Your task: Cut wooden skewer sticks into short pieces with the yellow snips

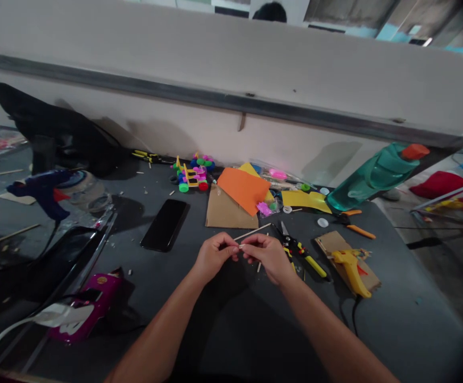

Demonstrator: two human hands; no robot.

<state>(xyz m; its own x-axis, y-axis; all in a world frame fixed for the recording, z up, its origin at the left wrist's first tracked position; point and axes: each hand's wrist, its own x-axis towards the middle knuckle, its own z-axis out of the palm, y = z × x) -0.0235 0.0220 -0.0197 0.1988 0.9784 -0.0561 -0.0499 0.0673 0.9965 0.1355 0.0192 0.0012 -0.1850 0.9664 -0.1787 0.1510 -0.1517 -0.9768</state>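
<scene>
My left hand (217, 256) and my right hand (268, 256) meet above the dark table, fingertips nearly touching. Both pinch at a small pale piece (240, 246), perhaps a bit of wooden stick; the fingers cover most of it. Just behind the fingertips a thin wooden stick (255, 231) slants toward the right. Beside my right hand lie yellow-and-black handled cutters (309, 260) with their blades pointing away. Beyond the hands is a brown cardboard piece (227, 210), partly under an orange sheet (244, 189).
A yellow glue gun (351, 268) rests on cardboard at right, near orange-handled pliers (359, 226) and a green bottle (369, 178). To the left are a black phone (165, 225), a magenta power box (91, 308) and a blue glue gun (43, 191). Colourful plastic toy parts (192, 175) stand by the wall.
</scene>
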